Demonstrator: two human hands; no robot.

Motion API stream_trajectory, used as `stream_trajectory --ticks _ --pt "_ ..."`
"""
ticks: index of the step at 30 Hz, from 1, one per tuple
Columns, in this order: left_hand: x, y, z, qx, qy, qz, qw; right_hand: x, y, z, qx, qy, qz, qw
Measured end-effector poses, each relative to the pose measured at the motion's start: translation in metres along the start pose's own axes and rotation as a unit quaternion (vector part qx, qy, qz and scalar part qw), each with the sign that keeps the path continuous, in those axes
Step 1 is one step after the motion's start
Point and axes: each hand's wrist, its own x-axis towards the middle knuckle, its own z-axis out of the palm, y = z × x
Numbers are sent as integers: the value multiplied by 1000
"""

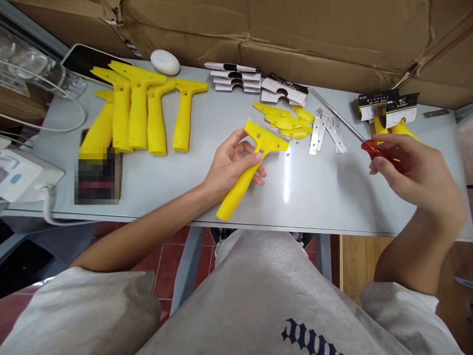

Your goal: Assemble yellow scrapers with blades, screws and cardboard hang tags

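Observation:
My left hand (240, 160) is closed around the neck of a yellow scraper (240, 190), whose wide head points up and away from me. Two screws sit in that head, and a thin blade edge shows along its top. In my right hand (410, 167) is a screwdriver (345, 118) with a red handle and a long metal shaft, its tip pointing up and left, apart from the scraper. Between the hands lie yellow cover plates (284, 121), metal blades (321, 130) and several small screws (288, 155).
Several yellow scraper handles (138, 113) lie at the left, near a phone (88, 61) and a white oval object (165, 62). Folded cardboard sleeves (236, 79) lie at the back. Sleeved scrapers (399, 111) are at the right. Large cardboard boxes (295, 39) stand behind the table.

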Motion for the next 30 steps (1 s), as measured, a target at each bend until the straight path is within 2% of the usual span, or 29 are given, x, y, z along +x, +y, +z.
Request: stream_trajectory --ticks 3,6,10,16,19,22,25,28,30 --pt "-3 6 5 28 -16 -23 999 9 19 25 -30 30 52 998" --pt "-5 8 9 57 -20 -30 998 24 27 42 -73 61 65 993" --pt "-2 -1 7 73 -19 21 997 37 24 55 -104 68 58 991" --pt "10 -20 -1 93 18 118 988 45 29 71 -134 64 41 988" --pt "12 -19 0 105 9 118 987 45 31 73 -147 82 14 986" --pt "12 -14 3 92 -12 99 991 35 17 74 -166 124 -10 978" --pt "13 -9 6 93 -42 73 992 13 -17 84 -157 144 -87 973" --pt "14 -6 8 113 -44 45 992 -16 -61 103 -91 132 -278 947" --pt "16 -4 8 107 -31 32 993 -33 -87 115 -46 111 -369 922"
